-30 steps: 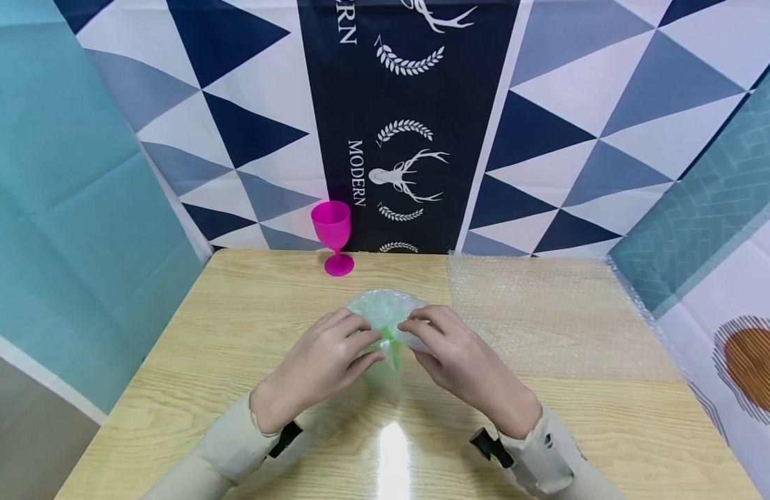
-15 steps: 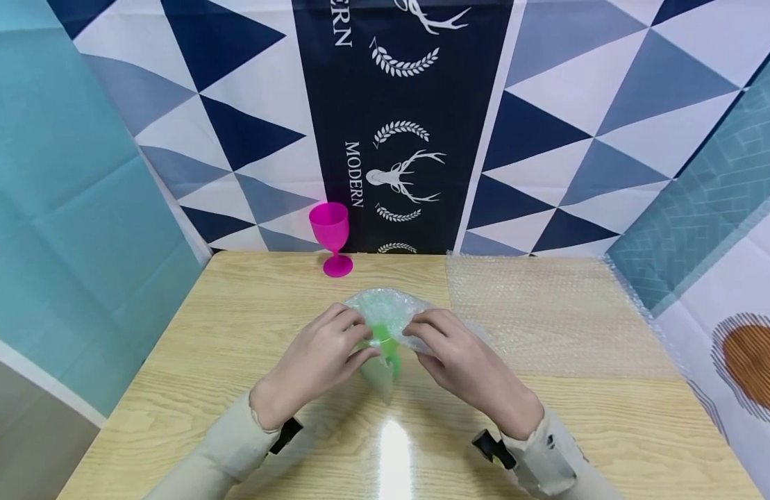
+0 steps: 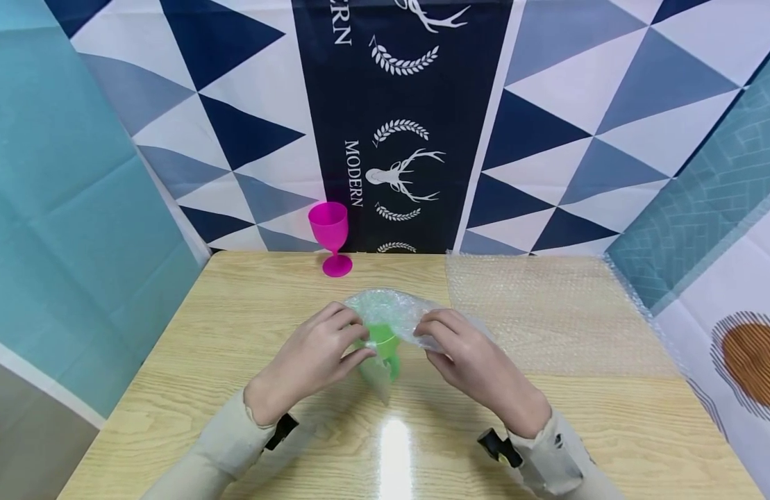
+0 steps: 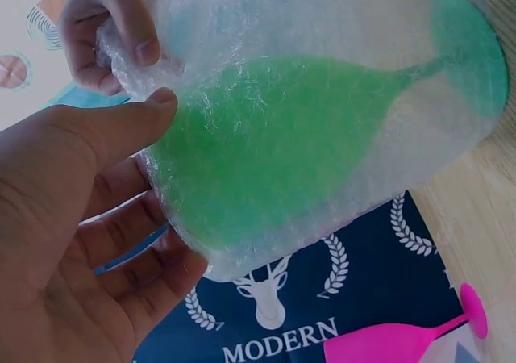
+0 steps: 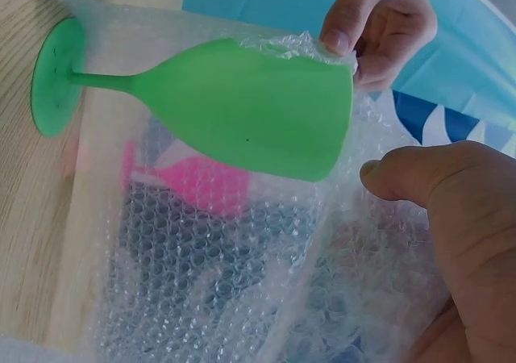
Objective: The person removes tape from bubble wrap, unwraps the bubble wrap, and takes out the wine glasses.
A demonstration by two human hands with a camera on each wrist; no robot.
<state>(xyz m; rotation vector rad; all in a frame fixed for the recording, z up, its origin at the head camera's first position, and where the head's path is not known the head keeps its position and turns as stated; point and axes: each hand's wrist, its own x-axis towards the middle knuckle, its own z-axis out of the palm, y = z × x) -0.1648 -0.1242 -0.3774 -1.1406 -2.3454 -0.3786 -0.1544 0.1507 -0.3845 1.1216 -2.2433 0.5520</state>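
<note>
A green goblet [image 3: 382, 338] stands on the table between my hands, its foot and stem showing in the right wrist view. Bubble wrap [image 5: 210, 258] goes partly around it and covers the side seen in the left wrist view. With thumb and fingers my left hand [image 3: 319, 354] pinches the wrap at the goblet's rim. My right hand [image 3: 475, 368] holds the loose part of the wrap out to the right, its thumb in front and its fingers behind the film. From above, the wrap and both hands hide much of the goblet.
A pink goblet [image 3: 330, 226] stands upright at the table's back edge, left of centre. Another sheet of bubble wrap [image 3: 553, 312] lies flat on the right of the wooden table [image 3: 191, 375]. Patterned cloth [image 3: 260, 104] hangs behind.
My right hand has shifted slightly right and drawn the wrap's loose part away from the goblet. More of the green bowl shows from above. My left hand has moved a little left.
</note>
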